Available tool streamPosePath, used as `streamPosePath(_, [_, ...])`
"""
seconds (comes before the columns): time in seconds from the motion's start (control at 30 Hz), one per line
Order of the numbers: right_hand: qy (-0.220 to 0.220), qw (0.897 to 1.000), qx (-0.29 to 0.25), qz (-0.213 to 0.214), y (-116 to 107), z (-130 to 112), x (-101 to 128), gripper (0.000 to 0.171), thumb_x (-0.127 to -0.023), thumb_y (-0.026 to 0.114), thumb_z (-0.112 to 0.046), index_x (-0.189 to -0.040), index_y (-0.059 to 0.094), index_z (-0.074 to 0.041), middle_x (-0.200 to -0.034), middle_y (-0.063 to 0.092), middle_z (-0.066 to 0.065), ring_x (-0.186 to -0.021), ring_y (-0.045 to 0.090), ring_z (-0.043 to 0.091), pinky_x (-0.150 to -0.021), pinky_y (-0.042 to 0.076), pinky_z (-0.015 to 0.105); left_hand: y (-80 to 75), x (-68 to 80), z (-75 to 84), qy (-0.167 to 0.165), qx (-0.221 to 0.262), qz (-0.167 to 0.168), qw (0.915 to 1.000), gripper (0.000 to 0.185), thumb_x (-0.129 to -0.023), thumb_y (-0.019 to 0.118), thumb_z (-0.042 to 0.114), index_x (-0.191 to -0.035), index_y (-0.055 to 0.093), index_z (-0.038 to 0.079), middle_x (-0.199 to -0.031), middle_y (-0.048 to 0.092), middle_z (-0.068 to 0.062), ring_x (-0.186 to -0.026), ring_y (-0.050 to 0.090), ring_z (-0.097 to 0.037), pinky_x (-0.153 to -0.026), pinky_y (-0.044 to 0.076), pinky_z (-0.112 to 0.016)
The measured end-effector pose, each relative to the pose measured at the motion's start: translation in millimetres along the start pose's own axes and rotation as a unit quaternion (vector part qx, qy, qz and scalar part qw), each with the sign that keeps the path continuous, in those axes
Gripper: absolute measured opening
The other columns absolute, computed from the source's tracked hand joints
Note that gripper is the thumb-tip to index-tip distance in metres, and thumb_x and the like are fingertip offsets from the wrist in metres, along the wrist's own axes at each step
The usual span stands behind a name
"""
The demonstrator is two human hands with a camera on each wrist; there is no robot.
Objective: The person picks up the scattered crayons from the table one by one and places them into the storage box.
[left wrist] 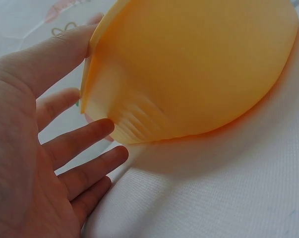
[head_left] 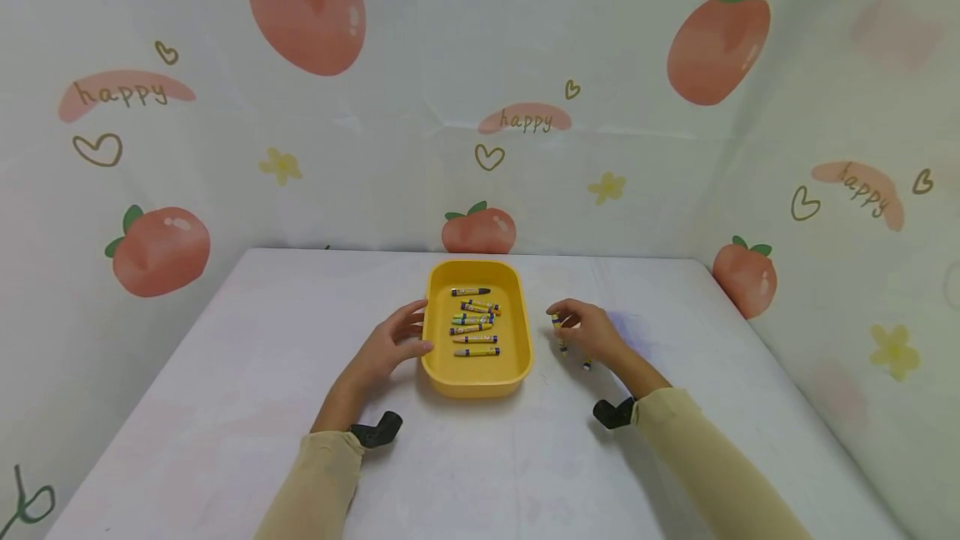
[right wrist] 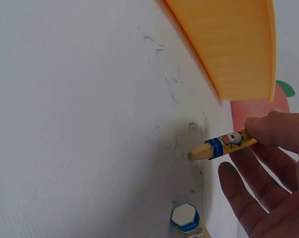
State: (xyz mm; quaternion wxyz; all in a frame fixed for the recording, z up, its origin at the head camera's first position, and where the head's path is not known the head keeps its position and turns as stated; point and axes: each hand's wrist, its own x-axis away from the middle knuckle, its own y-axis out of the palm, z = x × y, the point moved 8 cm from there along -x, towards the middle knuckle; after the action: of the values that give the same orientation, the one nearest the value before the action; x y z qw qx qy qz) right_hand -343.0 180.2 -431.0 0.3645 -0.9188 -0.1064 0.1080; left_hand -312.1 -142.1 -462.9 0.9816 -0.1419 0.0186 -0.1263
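Note:
A yellow tray [head_left: 438, 361] sits mid-table and holds several yellow-wrapped crayons [head_left: 474, 319]. My left hand [head_left: 393, 346] rests against the tray's left wall [left wrist: 189, 74], with the thumb on the rim and the fingers [left wrist: 85, 136] straight beside it. To the right of the tray, my right hand [head_left: 588, 330] pinches a yellow crayon [right wrist: 222, 145] by its upper end, tip down just above the table. Another crayon [right wrist: 186, 219] with a white end lies on the table under that hand.
The table [head_left: 225, 373] is white and faintly smudged, with pencil-like marks [right wrist: 176, 99] near the right hand. Peach-patterned cloth walls [head_left: 525, 107] close in the back and both sides. A loose crayon [head_left: 587, 364] lies right of the tray.

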Motion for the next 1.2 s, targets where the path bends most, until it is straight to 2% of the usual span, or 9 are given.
streamPosePath(0.17, [0.017,1.000,0.002,-0.007,2,-2,-2,0.033,-0.085,0.070,-0.001,-0.118,0.065,-0.005,-0.102,0.066,0.007,-0.090,0.062,0.025,-0.071,0.055,0.033,-0.9,-0.4,-0.3,-0.002,-0.002,0.004,1.0000,0.071,-0.086,0.074,0.025,-0.148,0.039,0.029,-0.143,0.048,-0.009,-0.126,0.049,-0.028,-0.105,0.039,-0.050])
streamPosePath(0.5, [-0.004,1.000,-0.020,0.018,-5,-13,-10,0.031,-0.084,0.071,0.001,-0.115,0.065,-0.001,-0.099,0.067,0.009,-0.087,0.063,0.026,-0.072,0.056,0.033,0.5,1.3,2.2,-0.010,0.003,0.001,0.9999,0.072,-0.087,0.073,0.022,-0.149,0.038,0.027,-0.145,0.046,-0.010,-0.127,0.048,-0.029,-0.105,0.039,-0.050])
streamPosePath(0.6, [-0.009,0.999,-0.026,0.027,-8,-17,-13,0.031,-0.084,0.071,0.000,-0.114,0.065,0.000,-0.098,0.067,0.009,-0.087,0.063,0.026,-0.072,0.055,0.033,1.4,5.0,9.9,-0.016,0.001,-0.003,0.9999,0.073,-0.088,0.072,0.019,-0.151,0.035,0.022,-0.146,0.045,-0.013,-0.128,0.047,-0.031,-0.105,0.038,-0.051])
streamPosePath(0.73, [-0.015,0.999,-0.035,0.035,-12,-22,-15,0.029,-0.085,0.071,0.000,-0.113,0.065,0.000,-0.095,0.067,0.008,-0.087,0.063,0.026,-0.070,0.054,0.033,1.3,14.3,28.3,-0.016,-0.006,-0.010,0.9998,0.074,-0.088,0.071,0.019,-0.152,0.033,0.015,-0.146,0.044,-0.017,-0.128,0.047,-0.033,-0.105,0.039,-0.050])
streamPosePath(0.9, [-0.021,0.998,-0.047,0.046,-15,-30,-18,0.025,-0.085,0.072,-0.002,-0.110,0.067,-0.001,-0.093,0.068,0.007,-0.087,0.062,0.026,-0.071,0.053,0.034,1.6,21.1,40.1,-0.011,-0.009,-0.015,0.9998,0.075,-0.088,0.072,0.023,-0.152,0.033,0.013,-0.146,0.044,-0.018,-0.127,0.047,-0.033,-0.105,0.040,-0.049])
streamPosePath(1.13, [-0.015,0.997,-0.048,0.051,-18,-39,-27,0.023,-0.086,0.071,-0.004,-0.109,0.068,-0.004,-0.093,0.068,0.007,-0.086,0.060,0.025,-0.073,0.055,0.033,1.1,3.3,3.8,-0.013,-0.001,0.004,0.9999,0.072,-0.086,0.074,0.023,-0.149,0.038,0.027,-0.144,0.047,-0.009,-0.126,0.048,-0.028,-0.104,0.040,-0.049])
streamPosePath(1.2, [-0.018,0.997,-0.045,0.054,-20,-44,-29,0.024,-0.086,0.072,-0.004,-0.109,0.068,-0.004,-0.093,0.068,0.007,-0.086,0.061,0.025,-0.073,0.055,0.032,1.6,7.1,12.1,-0.016,-0.001,0.002,0.9999,0.073,-0.087,0.073,0.021,-0.150,0.037,0.023,-0.145,0.046,-0.012,-0.127,0.048,-0.030,-0.104,0.040,-0.049])
